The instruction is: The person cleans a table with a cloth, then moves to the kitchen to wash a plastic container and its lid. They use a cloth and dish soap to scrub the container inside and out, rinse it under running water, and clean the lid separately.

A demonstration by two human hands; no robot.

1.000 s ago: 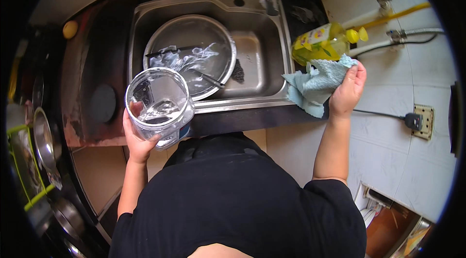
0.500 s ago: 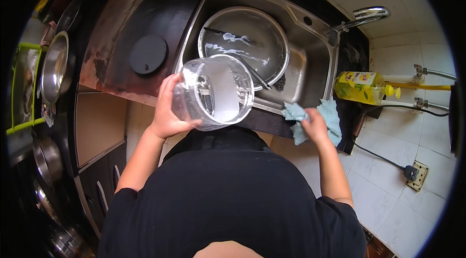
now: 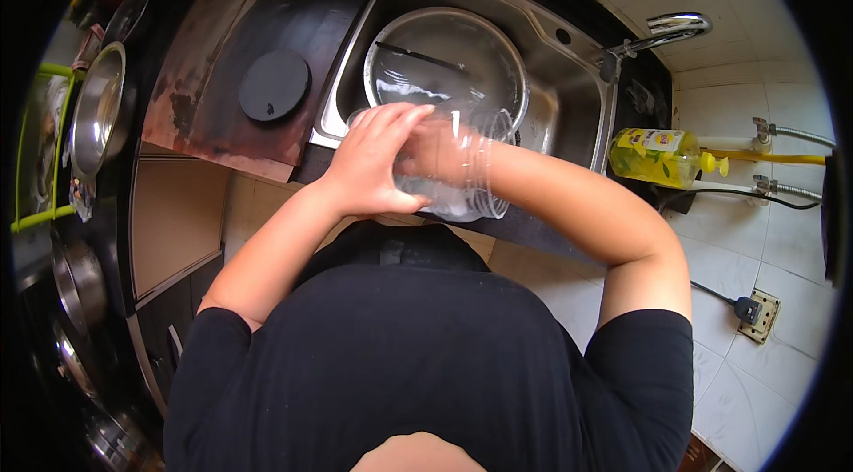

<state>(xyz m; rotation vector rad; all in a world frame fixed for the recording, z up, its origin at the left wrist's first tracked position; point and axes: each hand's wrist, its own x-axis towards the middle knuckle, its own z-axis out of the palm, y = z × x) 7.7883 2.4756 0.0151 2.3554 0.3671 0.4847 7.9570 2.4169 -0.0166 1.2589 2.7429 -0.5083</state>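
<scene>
My left hand (image 3: 373, 157) is wrapped round a clear plastic jar (image 3: 493, 192), which lies on its side with its ribbed mouth to the right. Through that mouth my right hand (image 3: 440, 152) reaches in, the forearm crossing from the right. Its fingers are closed and mostly hidden behind my left hand and the jar wall. The light blue cloth it gripped a moment ago is hardly visible inside. Just beyond the jar, a round metal basin (image 3: 523, 99) rests in the steel sink (image 3: 569, 112). A dark thin stick (image 3: 413, 55) lies in the basin among whitish suds.
On the dark counter at left lies a round black lid (image 3: 275, 86). A faucet (image 3: 657, 31) rises at the sink's far right. To the right lies a yellow soap bottle (image 3: 656, 157) with a pump. Metal bowls (image 3: 99, 108) and a green rack (image 3: 53, 143) stand far left.
My right hand has left the sink's front right corner with the cloth and entered the jar. The jar has turned from mouth toward me to mouth rightward.
</scene>
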